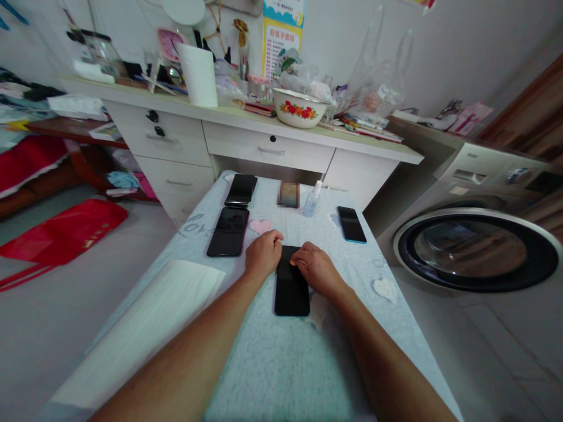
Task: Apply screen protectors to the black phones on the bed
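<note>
A black smartphone [292, 293] lies flat on the cloth-covered table in front of me, its dark screen facing up. Beside its upper left edge is my left hand [264, 253], with fingers curled closed near the corner. Over the upper right part of the screen, my right hand [314, 265] has its fingers bent and pressed together, the tips at the glass. Whatever either hand pinches, if anything, is hidden or too small to name. To the left lies another dark phone [229, 232], and a stack of phones [241, 190] sits behind it.
A clear spray bottle [312, 201] stands beyond the hands, next to a blurred small item [288, 194]. Another phone [352, 224] lies at the right. White paper sheets [149, 328] cover the left front. Behind are a cluttered desk [272, 143] and a washing machine [475, 193].
</note>
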### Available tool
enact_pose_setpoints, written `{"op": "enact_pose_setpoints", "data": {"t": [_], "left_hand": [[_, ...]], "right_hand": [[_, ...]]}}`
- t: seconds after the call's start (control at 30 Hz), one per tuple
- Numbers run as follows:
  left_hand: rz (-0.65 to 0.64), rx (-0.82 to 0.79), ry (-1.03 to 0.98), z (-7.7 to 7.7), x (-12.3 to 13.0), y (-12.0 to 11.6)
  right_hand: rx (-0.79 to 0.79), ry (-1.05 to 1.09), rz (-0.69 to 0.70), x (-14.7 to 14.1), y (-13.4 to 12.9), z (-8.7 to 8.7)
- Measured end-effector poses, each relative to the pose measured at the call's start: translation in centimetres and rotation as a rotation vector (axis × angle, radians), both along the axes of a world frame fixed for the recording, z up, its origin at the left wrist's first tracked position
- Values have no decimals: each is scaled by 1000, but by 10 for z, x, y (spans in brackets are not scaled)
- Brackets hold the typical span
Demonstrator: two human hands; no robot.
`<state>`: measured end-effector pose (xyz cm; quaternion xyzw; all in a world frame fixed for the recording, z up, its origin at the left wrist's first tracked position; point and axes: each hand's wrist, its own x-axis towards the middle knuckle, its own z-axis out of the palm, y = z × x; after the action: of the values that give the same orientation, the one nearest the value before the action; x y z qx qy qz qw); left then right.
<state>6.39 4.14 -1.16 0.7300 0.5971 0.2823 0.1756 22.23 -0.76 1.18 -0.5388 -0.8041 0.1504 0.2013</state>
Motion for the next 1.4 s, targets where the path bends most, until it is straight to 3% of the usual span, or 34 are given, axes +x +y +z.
{"op": "enact_pose_setpoints", "data": {"t": [0.33, 0.77, 1.07, 1.4], "left_hand": [[4, 12, -26, -3, -1, 2], [11, 0, -33, -2, -2, 2], [13, -11, -27, -1, -2, 1], [8, -17, -44, -1, -3, 1]], "right_hand": [[104, 8, -157, 3, 13, -10], [36, 47, 87, 4, -3, -6], [77, 4, -91, -6, 10, -10], [106, -1, -243, 5, 19, -16]]}}
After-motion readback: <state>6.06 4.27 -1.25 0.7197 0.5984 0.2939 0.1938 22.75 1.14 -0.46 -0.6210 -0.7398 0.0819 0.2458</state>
